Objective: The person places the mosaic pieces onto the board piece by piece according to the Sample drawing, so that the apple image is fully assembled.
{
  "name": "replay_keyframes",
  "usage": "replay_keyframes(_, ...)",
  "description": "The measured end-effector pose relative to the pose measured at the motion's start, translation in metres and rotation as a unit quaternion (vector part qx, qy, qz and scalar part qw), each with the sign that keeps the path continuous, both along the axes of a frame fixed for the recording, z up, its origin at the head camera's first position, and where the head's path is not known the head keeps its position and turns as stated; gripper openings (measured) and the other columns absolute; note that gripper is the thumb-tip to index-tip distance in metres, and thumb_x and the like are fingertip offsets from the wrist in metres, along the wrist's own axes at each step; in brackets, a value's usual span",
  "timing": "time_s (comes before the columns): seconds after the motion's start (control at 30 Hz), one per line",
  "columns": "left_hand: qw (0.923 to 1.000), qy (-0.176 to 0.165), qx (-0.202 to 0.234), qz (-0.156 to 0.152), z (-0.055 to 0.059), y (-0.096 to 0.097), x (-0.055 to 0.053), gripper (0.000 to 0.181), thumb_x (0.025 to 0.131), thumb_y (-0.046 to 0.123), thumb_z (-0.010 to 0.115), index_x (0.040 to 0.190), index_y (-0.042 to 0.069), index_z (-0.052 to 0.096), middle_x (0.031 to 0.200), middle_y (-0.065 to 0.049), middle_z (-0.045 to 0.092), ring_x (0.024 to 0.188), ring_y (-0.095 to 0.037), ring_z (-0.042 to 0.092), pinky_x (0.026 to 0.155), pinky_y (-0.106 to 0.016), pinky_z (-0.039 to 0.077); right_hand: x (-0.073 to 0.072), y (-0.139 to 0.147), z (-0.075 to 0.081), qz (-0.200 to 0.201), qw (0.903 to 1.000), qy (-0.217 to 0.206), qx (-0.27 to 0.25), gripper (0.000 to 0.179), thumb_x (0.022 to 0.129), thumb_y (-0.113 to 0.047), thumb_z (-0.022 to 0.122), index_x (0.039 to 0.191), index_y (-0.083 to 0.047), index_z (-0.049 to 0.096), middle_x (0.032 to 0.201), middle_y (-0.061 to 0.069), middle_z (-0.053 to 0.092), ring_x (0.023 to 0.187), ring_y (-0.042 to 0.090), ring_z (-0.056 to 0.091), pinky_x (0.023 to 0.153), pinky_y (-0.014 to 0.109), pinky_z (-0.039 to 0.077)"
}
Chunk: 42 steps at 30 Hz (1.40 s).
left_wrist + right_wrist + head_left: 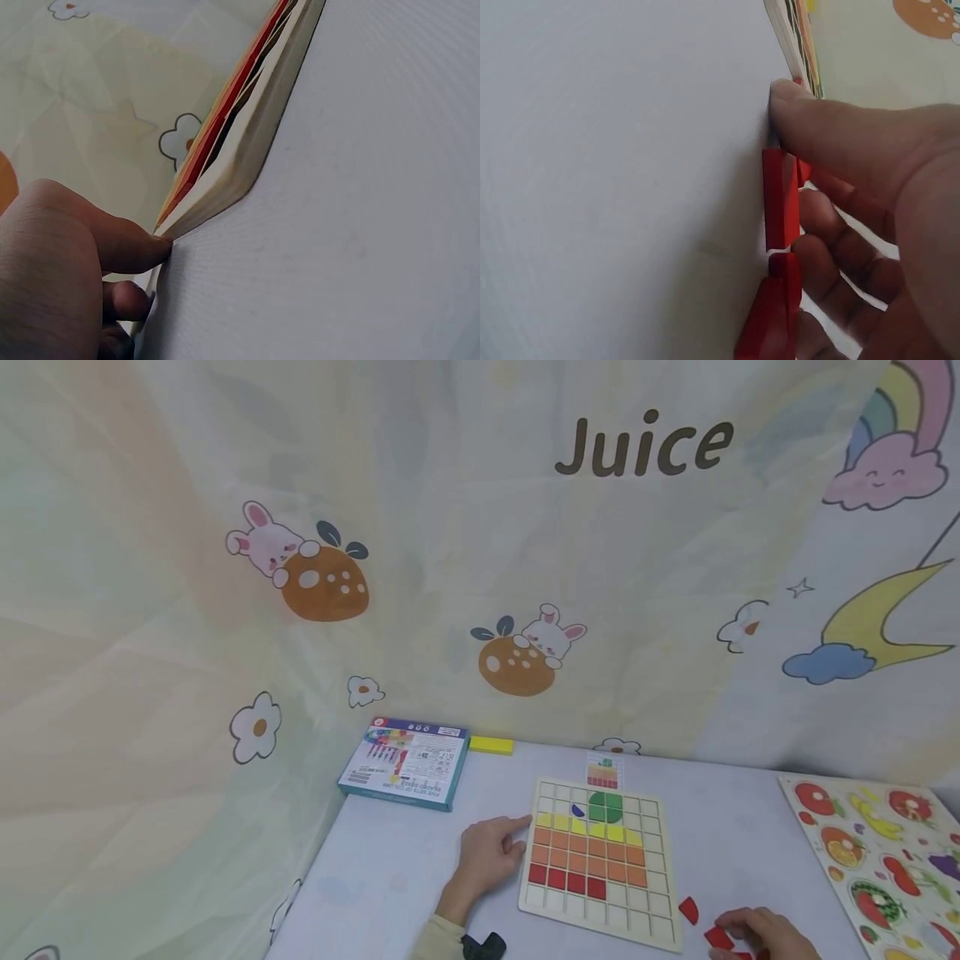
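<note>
A pale wooden grid board (630, 920) lies on the table, set with a row of yellow tiles (577, 825), orange tiles (588, 853) and several red tiles (557, 877). Green rounded pieces (605, 807) and a small blue piece (577, 810) sit near its top. My left hand (487, 856) rests beside the board, a fingertip at its left edge. To the board's lower right, my right hand (765, 931) has its fingers loosely bent around loose red pieces (780, 199) on the table, touching them. One red quarter-circle piece (688, 910) lies apart, nearer the board.
A small pattern card (604, 771) lies behind the board. At the back left are a flat box (405, 764) and a yellow strip (491, 745). A fruit-picture board (873, 852) covers the right side. A printed curtain (420, 635) hangs behind the table.
</note>
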State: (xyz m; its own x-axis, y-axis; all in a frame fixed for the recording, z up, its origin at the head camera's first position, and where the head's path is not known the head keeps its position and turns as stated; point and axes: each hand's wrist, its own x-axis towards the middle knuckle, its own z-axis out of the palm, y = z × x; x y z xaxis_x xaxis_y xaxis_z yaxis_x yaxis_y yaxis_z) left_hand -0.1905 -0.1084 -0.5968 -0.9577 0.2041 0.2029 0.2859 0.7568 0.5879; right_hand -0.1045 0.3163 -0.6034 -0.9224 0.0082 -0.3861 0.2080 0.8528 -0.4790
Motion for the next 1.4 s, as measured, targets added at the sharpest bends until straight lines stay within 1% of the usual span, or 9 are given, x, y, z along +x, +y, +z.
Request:
replay_keyframes(0.13, 1.0000, 0.006, 0.000, -0.002, 0.001, -0.001, 0.001, 0.040, 0.092, 0.020, 0.078, 0.132, 0.026, 0.077, 0.056, 0.016, 0.043, 0.049, 0.000, 0.034, 0.053, -0.020, 0.028, 0.003, -0.007, 0.002, -0.009, 0.9998, 0.008, -0.017, 0.060, 0.078, -0.049, 0.091, 0.116, -0.008, 0.071, 0.101, -0.003, 0.068, 0.090, 0.017, 0.060, 0.080, 0.035, 0.055)
replay_keyframes(0.3, 0.9999, 0.010, -0.001, -0.002, -0.001, 0.000, 0.000, 0.040, 0.092, 0.020, 0.078, 0.131, 0.026, 0.077, 0.056, 0.016, 0.042, 0.048, 0.001, 0.034, 0.052, -0.019, 0.028, 0.008, -0.022, 0.010, -0.009, 0.9984, 0.048, -0.029, 0.043, 0.089, -0.027, 0.086, 0.122, -0.006, 0.067, 0.089, -0.005, 0.064, 0.073, 0.010, 0.054, 0.067, 0.024, 0.047)
replay_keyframes(0.43, 0.9999, 0.014, 0.001, -0.003, -0.003, 0.000, -0.001, 0.040, 0.092, 0.020, 0.077, 0.131, 0.026, 0.077, 0.056, 0.017, 0.043, 0.049, 0.001, 0.034, 0.052, -0.019, 0.028, 0.013, -0.036, 0.025, -0.024, 0.9892, 0.138, -0.043, 0.040, 0.092, -0.014, 0.081, 0.128, -0.006, 0.066, 0.082, -0.004, 0.059, 0.064, 0.004, 0.046, 0.060, 0.022, 0.041)
replay_keyframes(0.57, 0.9999, 0.015, 0.001, -0.002, -0.004, 0.000, -0.001, 0.040, 0.091, 0.020, 0.077, 0.131, 0.026, 0.077, 0.056, 0.017, 0.043, 0.049, 0.002, 0.034, 0.052, -0.019, 0.028, 0.011, -0.050, 0.040, -0.056, 0.9731, 0.216, -0.058, 0.036, 0.086, -0.016, 0.088, 0.118, -0.009, 0.075, 0.078, -0.005, 0.063, 0.064, 0.002, 0.048, 0.059, 0.021, 0.040)
replay_keyframes(0.63, 0.9999, 0.012, 0.001, -0.002, -0.004, 0.000, -0.001, 0.040, 0.092, 0.020, 0.077, 0.131, 0.027, 0.077, 0.056, 0.017, 0.043, 0.049, 0.002, 0.034, 0.052, -0.019, 0.028, 0.006, -0.057, 0.045, -0.079, 0.9722, 0.206, -0.077, 0.041, 0.082, -0.023, 0.092, 0.117, -0.010, 0.077, 0.080, -0.005, 0.070, 0.065, 0.002, 0.053, 0.060, 0.021, 0.042)
replay_keyframes(0.73, 1.0000, 0.007, 0.000, -0.003, -0.004, 0.000, -0.001, 0.040, 0.092, 0.020, 0.077, 0.131, 0.027, 0.076, 0.055, 0.017, 0.042, 0.048, 0.001, 0.034, 0.052, -0.019, 0.028, -0.001, -0.070, 0.048, -0.106, 0.9762, 0.154, -0.109, 0.051, 0.081, -0.029, 0.093, 0.125, -0.009, 0.075, 0.089, -0.002, 0.077, 0.071, 0.006, 0.061, 0.063, 0.022, 0.044)
replay_keyframes(0.83, 1.0000, 0.008, 0.000, -0.005, -0.004, 0.000, -0.001, 0.040, 0.092, 0.020, 0.077, 0.131, 0.027, 0.077, 0.055, 0.017, 0.042, 0.048, 0.001, 0.034, 0.052, -0.019, 0.028, -0.006, -0.085, 0.046, -0.109, 0.9788, 0.118, -0.127, 0.054, 0.082, -0.029, 0.092, 0.129, -0.009, 0.074, 0.092, -0.002, 0.078, 0.076, 0.009, 0.063, 0.065, 0.022, 0.045)
replay_keyframes(1.1, 0.9998, 0.018, 0.002, -0.005, -0.002, 0.001, -0.001, 0.040, 0.091, 0.018, 0.078, 0.131, 0.026, 0.077, 0.056, 0.017, 0.041, 0.049, 0.001, 0.032, 0.051, -0.019, 0.026, -0.011, -0.114, 0.043, -0.020, 0.9804, 0.173, -0.092, 0.044, 0.072, -0.033, 0.098, 0.111, -0.020, 0.081, 0.101, -0.003, 0.064, 0.085, 0.011, 0.050, 0.069, 0.022, 0.040)
replay_keyframes(1.4, 0.9998, 0.018, -0.001, -0.003, -0.002, 0.000, -0.001, 0.039, 0.092, 0.020, 0.078, 0.130, 0.026, 0.077, 0.056, 0.018, 0.042, 0.050, 0.002, 0.033, 0.051, -0.019, 0.027, -0.024, -0.127, 0.038, -0.015, 0.9849, 0.147, -0.090, 0.041, 0.070, -0.030, 0.099, 0.106, -0.022, 0.083, 0.101, -0.002, 0.061, 0.096, 0.017, 0.052, 0.074, 0.022, 0.044)
